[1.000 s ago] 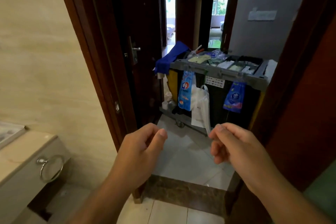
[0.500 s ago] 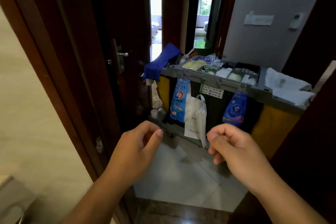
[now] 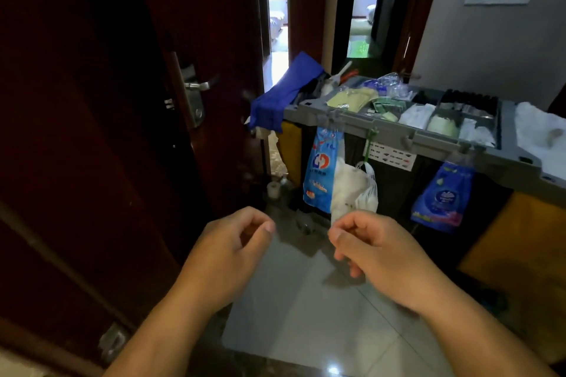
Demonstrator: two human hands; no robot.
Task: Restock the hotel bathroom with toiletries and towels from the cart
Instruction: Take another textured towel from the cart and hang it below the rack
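A tiled hallway floor [image 3: 306,321] runs out of the doorway towards two bright openings in the background, both too washed out to read. On the far left stands a dark wooden door [image 3: 92,131], most of it lost in shadow, with a metal handle [image 3: 199,85] on its edge. At its foot something small and pale, perhaps a bottle [image 3: 272,190], sits on the floor; it is too dim to name.

The left hand [image 3: 232,242] is raised in front of the door, fingers loosely curled, thumb lying along the forefinger, nothing visible in it. The right hand [image 3: 376,248] is just beside it, apart from it, fingers curled the same way – its palm faces away, so whether anything small sits inside cannot be told.

Beyond the hands is the housekeeping cart [image 3: 398,139]. A blue cloth [image 3: 284,95] drapes over its left end. The grey top tray holds compartments of small toiletries [image 3: 413,115], their labels unreadable. From the rim hang a blue-and-white packet [image 3: 318,168], a white plastic bag [image 3: 355,190] partly behind the right hand's knuckles, and a dark blue packet [image 3: 441,196]. White towels [image 3: 542,131] lie on the cart's right end, cut off by the frame edge, above a yellow bag [image 3: 520,239].
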